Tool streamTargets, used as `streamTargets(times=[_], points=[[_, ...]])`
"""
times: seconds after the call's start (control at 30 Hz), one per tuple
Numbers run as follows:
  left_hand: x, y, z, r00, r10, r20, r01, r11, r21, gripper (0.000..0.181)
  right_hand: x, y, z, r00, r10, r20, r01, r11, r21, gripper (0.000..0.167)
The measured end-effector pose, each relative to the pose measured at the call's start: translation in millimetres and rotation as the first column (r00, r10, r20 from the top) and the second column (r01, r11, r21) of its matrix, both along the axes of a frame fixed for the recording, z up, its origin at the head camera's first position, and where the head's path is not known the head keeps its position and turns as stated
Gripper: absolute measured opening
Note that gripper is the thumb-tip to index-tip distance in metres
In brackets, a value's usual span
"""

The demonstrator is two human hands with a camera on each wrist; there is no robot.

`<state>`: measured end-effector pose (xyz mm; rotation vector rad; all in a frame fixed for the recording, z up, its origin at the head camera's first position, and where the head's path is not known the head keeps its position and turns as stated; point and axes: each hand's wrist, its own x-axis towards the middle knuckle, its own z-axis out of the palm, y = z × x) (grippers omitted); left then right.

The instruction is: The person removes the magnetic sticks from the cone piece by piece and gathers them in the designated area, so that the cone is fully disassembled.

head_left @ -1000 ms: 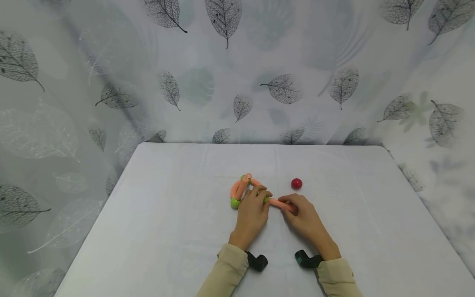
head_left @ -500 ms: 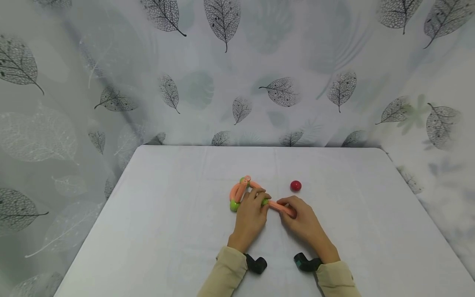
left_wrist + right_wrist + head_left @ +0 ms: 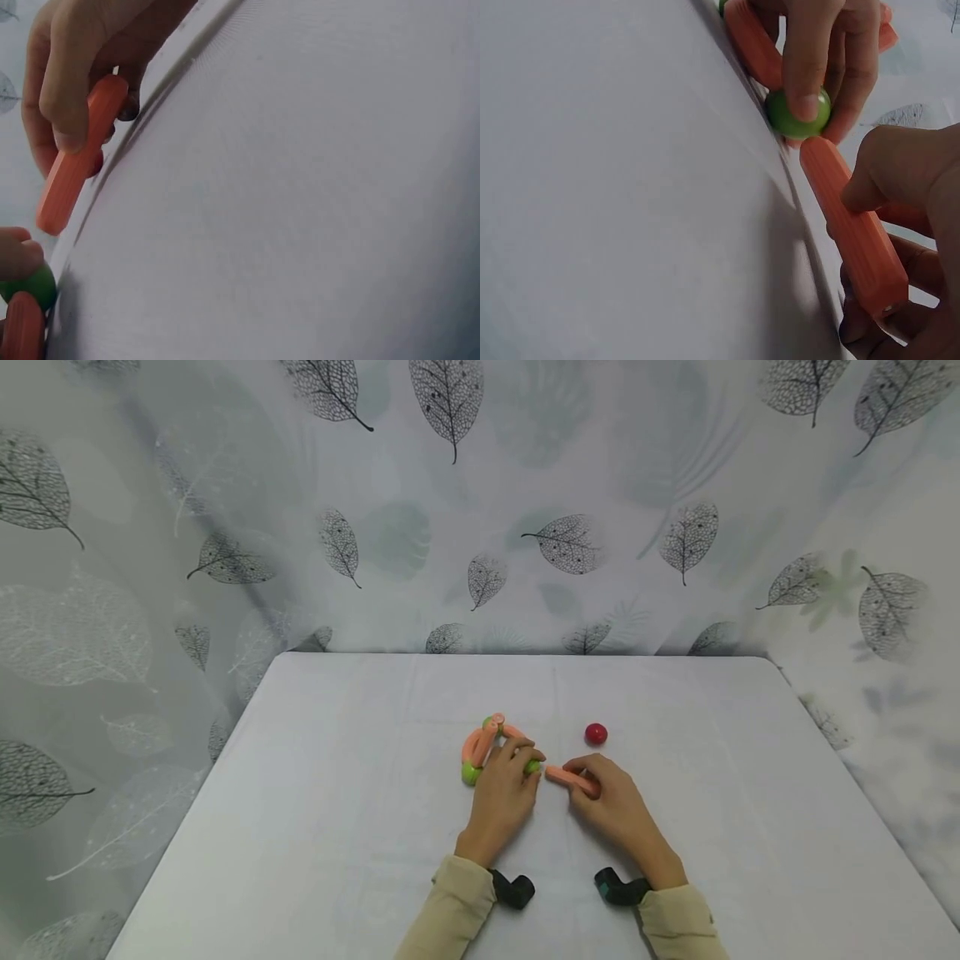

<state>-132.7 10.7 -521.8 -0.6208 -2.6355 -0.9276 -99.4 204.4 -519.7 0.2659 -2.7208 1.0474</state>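
On the white table, a joined figure of orange sticks (image 3: 483, 745) and green balls (image 3: 470, 773) stands at the left hand (image 3: 501, 797). That hand pinches a green ball (image 3: 799, 114) between thumb and fingers, seen in the right wrist view. The right hand (image 3: 618, 802) holds a separate orange stick (image 3: 562, 776), its thumb on one side and fingers on the other. In the head view a small gap lies between the stick's left end and the green ball. Part of the figure is hidden under the left hand.
A red ball (image 3: 596, 734) lies on the white table (image 3: 360, 827) beyond the right hand. A leaf-patterned curtain (image 3: 420, 527) hangs behind the table and along its sides. Black devices (image 3: 513, 890) are worn on both wrists.
The orange stick in the right hand has come away from the green ball, leaving a small gap. The left hand has shifted slightly left with the figure.
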Motion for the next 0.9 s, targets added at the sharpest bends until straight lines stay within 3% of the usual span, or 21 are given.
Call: streamTargets(times=[0.2, 0.37, 0.5, 0.77, 0.9], points=[[-6.1, -11.6, -1.1, 0.994, -0.11, 0.005, 0.11, 0.994, -0.007, 0.019, -1.4, 11.4, 3.0, 0.999, -0.045, 0.031, 0.045, 0.999, -0.007, 0.029], [-9.2, -18.9, 1.0, 0.982, -0.185, 0.044, 0.185, 0.983, 0.013, 0.016, -1.6, 24.3, 3.2, 0.997, -0.076, 0.012, 0.076, 0.997, -0.007, 0.03], [-9.7, -22.1, 2.3, 0.974, -0.216, 0.061, 0.216, 0.976, 0.013, 0.013, -0.8, 34.1, 2.0, 0.994, -0.107, -0.03, 0.107, 0.994, -0.001, 0.031], [-10.1, -25.9, 4.1, 0.969, -0.24, 0.056, 0.239, 0.971, 0.014, 0.02, 0.2, 49.1, 1.1, 0.985, -0.168, -0.029, 0.168, 0.986, 0.0, 0.026], [-9.3, -28.4, 7.9, 0.967, -0.233, 0.106, 0.232, 0.973, 0.022, 0.028, -0.3, 53.8, 2.1, 0.982, -0.188, -0.013, 0.188, 0.982, 0.009, 0.027]])
